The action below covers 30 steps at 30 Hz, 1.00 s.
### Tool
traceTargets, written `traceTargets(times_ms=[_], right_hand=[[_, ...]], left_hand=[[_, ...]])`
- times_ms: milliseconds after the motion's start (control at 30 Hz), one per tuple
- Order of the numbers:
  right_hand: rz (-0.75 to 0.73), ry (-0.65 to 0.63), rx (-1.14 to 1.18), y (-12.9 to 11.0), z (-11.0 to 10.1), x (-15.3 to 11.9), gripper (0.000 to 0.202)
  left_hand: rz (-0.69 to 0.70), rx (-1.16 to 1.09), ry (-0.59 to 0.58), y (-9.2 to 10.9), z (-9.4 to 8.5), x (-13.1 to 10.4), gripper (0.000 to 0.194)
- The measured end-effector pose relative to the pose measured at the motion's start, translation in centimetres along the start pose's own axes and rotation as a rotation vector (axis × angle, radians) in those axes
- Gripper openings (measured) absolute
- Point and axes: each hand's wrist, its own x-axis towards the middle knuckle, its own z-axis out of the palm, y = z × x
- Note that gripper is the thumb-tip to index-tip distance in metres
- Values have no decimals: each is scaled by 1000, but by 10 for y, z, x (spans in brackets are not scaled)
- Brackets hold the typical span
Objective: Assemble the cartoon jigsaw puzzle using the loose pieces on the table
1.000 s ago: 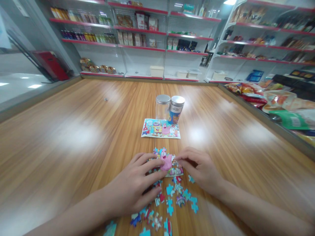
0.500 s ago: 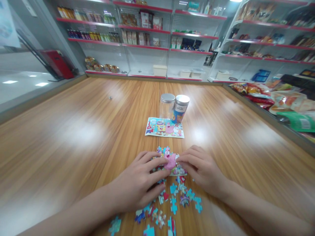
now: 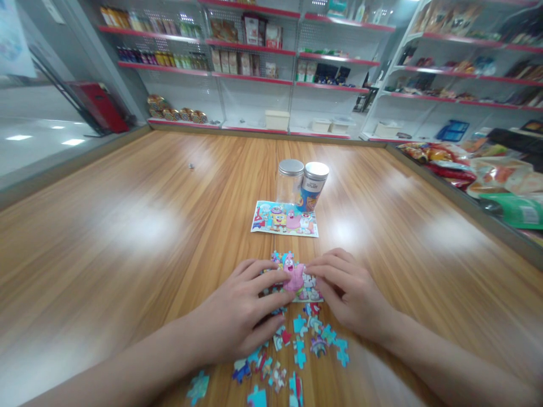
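Note:
A partly joined jigsaw puzzle (image 3: 294, 278) with a pink starfish character lies flat on the wooden table. My left hand (image 3: 250, 308) rests over its left side, fingers spread, the fingertips on the pink part. At the right edge, my right hand (image 3: 348, 288) has its fingertips touching the pieces near the pink figure; its fingers are bent, and whether a piece is pinched there is hidden. Loose puzzle pieces (image 3: 300, 351) in blue and mixed colours lie scattered below the joined part. Beyond it is a printed picture sheet (image 3: 271, 222) showing cartoon characters.
Behind the sheet stand a clear jar (image 3: 290, 182) with a silver lid and a printed canister (image 3: 313, 189). A tiny object (image 3: 191, 166) lies at the far left of the table (image 3: 127, 271). Snack packets (image 3: 453, 164) sit beyond the right edge, and stocked shelves line the back.
The right fingertips have shifted slightly up, uncovering more of the puzzle's right side. My left hand stays nearly still. The view has moved a little.

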Motion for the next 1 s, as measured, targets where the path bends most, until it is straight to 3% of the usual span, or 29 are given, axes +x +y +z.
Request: traceTargets(times_ms=[333, 1000], right_hand=[[36, -15, -100, 0, 0, -1, 24], [110, -16, -65, -2, -1, 0, 16]], left_hand=[[-1, 6, -9, -1, 1, -1, 42], [-10, -6, -7, -2, 1, -2, 42]])
